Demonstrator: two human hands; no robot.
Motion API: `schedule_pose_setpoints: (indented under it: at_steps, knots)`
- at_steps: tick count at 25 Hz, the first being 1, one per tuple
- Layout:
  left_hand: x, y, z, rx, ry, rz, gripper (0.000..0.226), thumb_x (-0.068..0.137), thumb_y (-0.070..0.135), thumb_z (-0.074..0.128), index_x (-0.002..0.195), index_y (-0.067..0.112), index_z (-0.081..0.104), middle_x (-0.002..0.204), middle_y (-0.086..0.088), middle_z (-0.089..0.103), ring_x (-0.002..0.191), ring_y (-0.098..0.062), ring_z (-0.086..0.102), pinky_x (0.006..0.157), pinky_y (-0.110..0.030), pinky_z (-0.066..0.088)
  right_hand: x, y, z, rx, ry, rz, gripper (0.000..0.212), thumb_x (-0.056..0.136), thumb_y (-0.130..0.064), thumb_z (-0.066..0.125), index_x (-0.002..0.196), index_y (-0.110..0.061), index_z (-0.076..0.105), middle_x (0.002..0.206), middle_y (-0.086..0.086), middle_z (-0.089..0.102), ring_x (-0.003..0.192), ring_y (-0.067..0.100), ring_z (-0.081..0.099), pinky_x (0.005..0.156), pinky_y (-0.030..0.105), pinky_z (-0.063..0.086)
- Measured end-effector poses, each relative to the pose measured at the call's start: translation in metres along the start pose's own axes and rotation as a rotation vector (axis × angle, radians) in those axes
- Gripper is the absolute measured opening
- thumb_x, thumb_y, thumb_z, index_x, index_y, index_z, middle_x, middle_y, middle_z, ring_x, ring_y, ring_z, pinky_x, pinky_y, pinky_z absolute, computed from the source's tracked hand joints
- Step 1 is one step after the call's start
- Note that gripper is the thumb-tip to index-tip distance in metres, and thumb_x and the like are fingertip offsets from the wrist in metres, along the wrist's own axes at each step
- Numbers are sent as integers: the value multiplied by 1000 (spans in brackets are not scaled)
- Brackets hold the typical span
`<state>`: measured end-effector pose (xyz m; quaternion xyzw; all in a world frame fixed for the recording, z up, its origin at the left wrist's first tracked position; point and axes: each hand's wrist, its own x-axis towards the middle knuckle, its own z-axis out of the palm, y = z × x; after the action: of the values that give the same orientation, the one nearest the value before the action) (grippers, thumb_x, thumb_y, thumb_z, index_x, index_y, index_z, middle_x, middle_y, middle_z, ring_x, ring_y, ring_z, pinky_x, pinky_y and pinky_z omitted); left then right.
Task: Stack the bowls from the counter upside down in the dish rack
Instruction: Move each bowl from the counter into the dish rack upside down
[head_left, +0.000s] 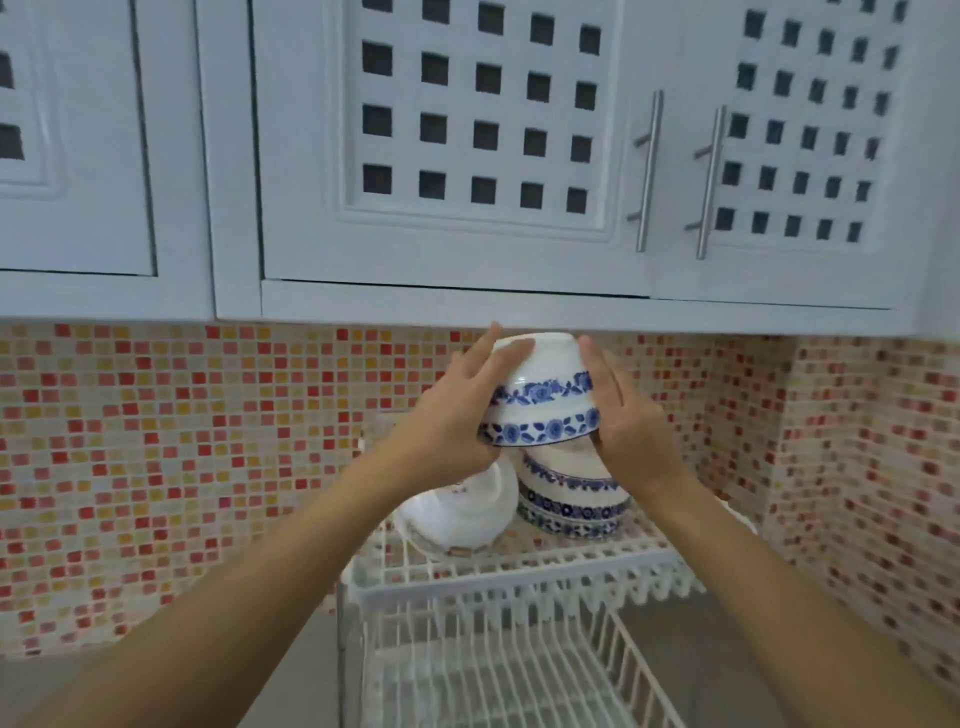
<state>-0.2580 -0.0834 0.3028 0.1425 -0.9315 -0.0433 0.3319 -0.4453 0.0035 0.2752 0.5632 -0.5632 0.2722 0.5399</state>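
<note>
While both hands press in from either side, 2 nested bowls, white with blue flower bands, hang upside down in the air just under the cabinet. The left hand clasps them at 9 o'clock, fingers spread up over the wall; the right hand clasps them at 3 o'clock, fingers straight along the side. Directly at 6 o'clock from the held pair, a stack of blue-patterned bowls sits upside down on the top shelf of the rack, and the held rim hovers just above it; whether they touch is hard to tell. At 9 o'clock from that stack, touching it, white dishes lean tilted. The lower shelf of the rack shows only bare wire. Red and orange tiles cover the wall behind.
</note>
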Motion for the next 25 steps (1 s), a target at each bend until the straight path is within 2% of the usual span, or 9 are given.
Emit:
schedule_pose_setpoints:
  at_steps: [2, 4, 6, 8, 10, 13, 16, 20, 25]
  knots:
    - [15, 17, 20, 54, 59, 45, 88, 76, 11, 69, 145, 28, 16, 154, 4, 13, 137, -28, 30, 112, -46, 34, -16, 28, 2, 63, 21, 7, 75, 67, 15, 72, 131, 4, 35, 129, 27, 54, 75, 33, 70, 48, 28, 54]
    - [29, 32, 37, 121, 106, 70, 85, 76, 9, 71, 143, 20, 20, 148, 1, 22, 133, -29, 35, 110, -43, 36, -26, 52, 4, 136, 31, 9, 61, 78, 7, 58, 133, 2, 32, 137, 21, 41, 71, 35, 69, 45, 27, 52]
    - [39, 40, 54, 160, 112, 55, 83, 74, 8, 72, 141, 16, 23, 144, -1, 25, 126, -27, 41, 96, -32, 45, -31, 76, 6, 198, -16, -37, 55, 83, -5, 49, 135, -3, 32, 141, 18, 37, 67, 34, 68, 44, 28, 52]
    - [44, 44, 71, 201, 105, 47, 81, 73, 8, 73, 138, 17, 26, 139, -3, 28, 114, -25, 48, 80, -24, 44, -40, 98, 7, 219, -97, -114, 62, 78, -12, 59, 134, -6, 35, 140, 21, 46, 72, 32, 70, 47, 25, 52]
    - [42, 40, 83, 258, 99, 87, 79, 71, 6, 73, 135, 15, 28, 136, -6, 31, 113, -28, 49, 80, -26, 46, -48, 115, 12, 258, -195, -213, 82, 68, -22, 76, 137, -10, 32, 142, 17, 44, 104, 35, 65, 67, 30, 57]
    - [41, 41, 104, 349, 93, 134, 78, 71, 0, 72, 130, 19, 26, 135, -10, 34, 129, -39, 39, 89, -40, 51, -53, 143, 17, 409, -479, -307, 101, 68, -54, 71, 145, -23, 14, 154, 2, 20, 141, 26, 25, 105, 43, 39]
    - [39, 40, 118, 350, 56, 111, 84, 67, -6, 74, 126, 24, 23, 137, -15, 36, 138, -42, 27, 98, -47, 49, -49, 151, 23, 401, -553, -391, 99, 68, -72, 57, 144, -23, 15, 153, 8, 28, 141, 29, 25, 103, 52, 43]
    - [38, 31, 129, 342, -3, 63, 84, 68, 1, 74, 128, 27, 22, 151, -15, 9, 141, -47, 14, 101, -54, 45, -62, 148, 28, 393, -460, -435, 93, 67, -62, 63, 137, -12, 28, 145, 13, 41, 136, 30, 28, 91, 46, 51]
    - [36, 30, 132, 236, -231, -134, 103, 65, 52, 76, 140, 46, 6, 151, -2, -37, 142, -42, -16, 114, -58, 20, -74, 145, 38, 447, -513, -432, 86, 73, -66, 51, 137, -14, 27, 146, 15, 41, 139, 29, 23, 93, 55, 50]
